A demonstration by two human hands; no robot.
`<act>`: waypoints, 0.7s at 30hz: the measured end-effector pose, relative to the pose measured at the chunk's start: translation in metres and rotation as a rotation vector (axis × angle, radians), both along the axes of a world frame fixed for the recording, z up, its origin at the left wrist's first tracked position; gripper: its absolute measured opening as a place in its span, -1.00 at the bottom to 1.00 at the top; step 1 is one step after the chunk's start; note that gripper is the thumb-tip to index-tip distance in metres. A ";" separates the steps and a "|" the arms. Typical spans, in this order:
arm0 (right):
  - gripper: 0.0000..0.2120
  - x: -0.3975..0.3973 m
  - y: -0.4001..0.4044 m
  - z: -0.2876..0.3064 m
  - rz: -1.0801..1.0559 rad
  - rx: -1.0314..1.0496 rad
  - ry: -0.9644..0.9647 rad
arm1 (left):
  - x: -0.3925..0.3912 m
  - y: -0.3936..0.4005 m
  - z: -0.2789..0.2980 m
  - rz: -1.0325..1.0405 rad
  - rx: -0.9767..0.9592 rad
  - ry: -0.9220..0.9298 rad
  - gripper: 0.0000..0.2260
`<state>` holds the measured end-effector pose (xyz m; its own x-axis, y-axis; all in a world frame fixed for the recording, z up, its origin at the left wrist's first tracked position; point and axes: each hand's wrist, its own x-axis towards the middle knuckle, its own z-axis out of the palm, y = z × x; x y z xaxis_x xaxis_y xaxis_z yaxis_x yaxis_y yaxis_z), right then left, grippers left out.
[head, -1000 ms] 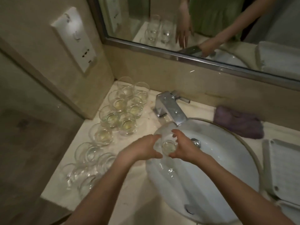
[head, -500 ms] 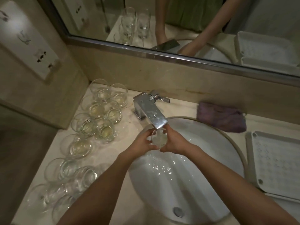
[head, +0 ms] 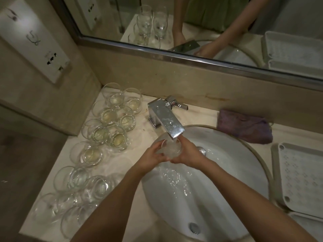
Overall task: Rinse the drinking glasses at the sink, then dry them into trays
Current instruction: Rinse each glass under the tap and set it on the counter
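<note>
We are holding one drinking glass between both hands, directly under the spout of the chrome faucet, and water is running into it and spilling down into the white sink. Our left hand is cupping the glass from its left side, fingers curled round the wall; our right hand is gripping it from the right, thumb toward the rim. The glass is sitting over the back left part of the basin, just inside its rim.

To our left, the waiting glasses are crowding the counter in two loose rows from the back wall toward the front edge, some touching each other; the nearest stand close beside our left forearm. To our right, a white perforated tray is lying just beside the sink's rim, and a purple cloth is lying behind it near the wall. The mirror is hanging above the faucet.
</note>
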<state>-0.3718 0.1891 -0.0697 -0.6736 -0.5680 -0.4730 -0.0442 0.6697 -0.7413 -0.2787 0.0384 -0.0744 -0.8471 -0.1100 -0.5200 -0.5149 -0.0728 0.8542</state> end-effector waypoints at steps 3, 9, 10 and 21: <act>-0.24 -0.017 -0.001 0.006 0.059 0.076 -0.068 | -0.006 -0.002 0.002 -0.077 -0.070 -0.051 -0.46; -0.27 0.015 0.007 -0.003 -0.297 -0.139 -0.215 | -0.023 -0.006 0.012 -0.281 -0.376 -0.038 -0.44; -0.24 0.022 0.004 -0.006 -0.323 -0.145 -0.170 | -0.022 -0.009 0.012 -0.266 -0.340 -0.028 -0.42; -0.29 -0.007 0.004 0.010 -0.158 -0.036 -0.209 | -0.030 -0.004 0.023 -0.283 -0.392 -0.060 -0.52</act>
